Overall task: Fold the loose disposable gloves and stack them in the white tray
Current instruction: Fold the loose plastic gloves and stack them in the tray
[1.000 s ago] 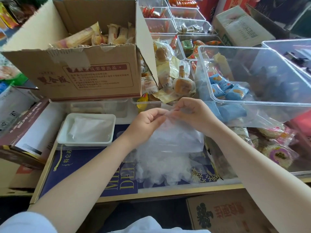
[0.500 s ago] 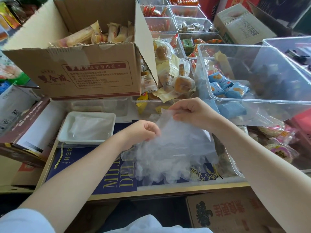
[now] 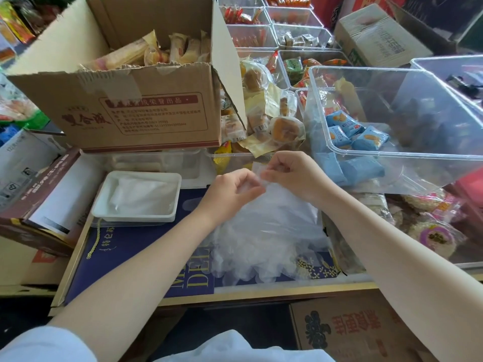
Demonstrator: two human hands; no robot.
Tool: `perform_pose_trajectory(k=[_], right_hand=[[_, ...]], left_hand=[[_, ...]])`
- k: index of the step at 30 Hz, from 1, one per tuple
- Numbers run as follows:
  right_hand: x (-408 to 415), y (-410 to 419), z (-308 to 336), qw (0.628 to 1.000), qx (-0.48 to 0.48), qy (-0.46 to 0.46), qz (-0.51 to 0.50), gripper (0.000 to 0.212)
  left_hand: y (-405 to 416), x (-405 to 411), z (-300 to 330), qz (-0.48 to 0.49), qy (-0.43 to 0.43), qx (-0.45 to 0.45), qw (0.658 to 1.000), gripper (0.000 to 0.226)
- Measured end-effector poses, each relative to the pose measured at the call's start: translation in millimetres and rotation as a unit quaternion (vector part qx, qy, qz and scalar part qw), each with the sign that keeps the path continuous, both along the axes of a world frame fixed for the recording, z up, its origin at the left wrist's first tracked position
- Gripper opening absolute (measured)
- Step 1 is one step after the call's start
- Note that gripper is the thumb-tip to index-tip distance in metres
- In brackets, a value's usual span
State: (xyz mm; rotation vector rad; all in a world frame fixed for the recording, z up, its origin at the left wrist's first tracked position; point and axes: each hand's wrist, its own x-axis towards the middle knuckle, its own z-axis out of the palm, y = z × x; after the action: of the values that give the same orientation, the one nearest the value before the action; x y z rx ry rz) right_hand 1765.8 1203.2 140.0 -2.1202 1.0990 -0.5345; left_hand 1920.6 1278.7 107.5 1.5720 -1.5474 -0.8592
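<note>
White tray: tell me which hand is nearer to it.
Left. The left hand pinches the glove just right of the white tray, apart from its rim. The right hand holds the same glove farther right, beyond the left hand.

Both forearms reached forward from the lower corners, bare below white sleeves, and converged near the middle. The left hand (image 3: 230,190) lay knuckles up, its fingers curled inward with thumb and fingertips pinching the edge of a clear glove (image 3: 264,226). The right hand (image 3: 292,173) sat just beside it and slightly farther out, wrist bent, fingers curled, thumb and forefinger pinching the same edge. The fingertips of the two hands nearly touched.
</note>
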Motion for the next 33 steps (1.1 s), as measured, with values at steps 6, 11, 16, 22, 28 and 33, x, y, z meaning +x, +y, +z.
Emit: perform_pose_trajectory(k=[6,11,16,22,28,33], right_hand=[[-2.6,1.8,4.0,1.000,0.002,0.023,0.011,0.022],[2.0,2.6,2.1,0.998,-0.017,0.023,0.052,0.036],[7.3,5.8,-5.1,0.998,-0.011,0.007,0.060,0.030],[26.6,16.5,-18.9,0.995,-0.024,0.029,0.091,0.015],[28.9,12.8,-43.3,0.994,0.060,0.066,0.068,0.028],[16.7,10.6,-79.4,0.973,0.174,0.112,0.099,0.023]], left_hand=[[2.3,1.6,1.0,0.004,0.022,-0.022,1.000,0.011],[7.0,9.5,-1.3,-0.036,0.012,0.021,0.999,0.012],[23.1,31.2,-19.6,-0.027,-0.068,0.130,0.989,0.010],[26.8,22.9,-16.4,0.005,-0.057,0.071,0.996,0.039],[30.1,35.0,-27.7,0.106,-0.099,0.041,0.989,0.031],[37.4,77.5,-35.5,0.196,-0.112,0.064,0.972,0.026]])
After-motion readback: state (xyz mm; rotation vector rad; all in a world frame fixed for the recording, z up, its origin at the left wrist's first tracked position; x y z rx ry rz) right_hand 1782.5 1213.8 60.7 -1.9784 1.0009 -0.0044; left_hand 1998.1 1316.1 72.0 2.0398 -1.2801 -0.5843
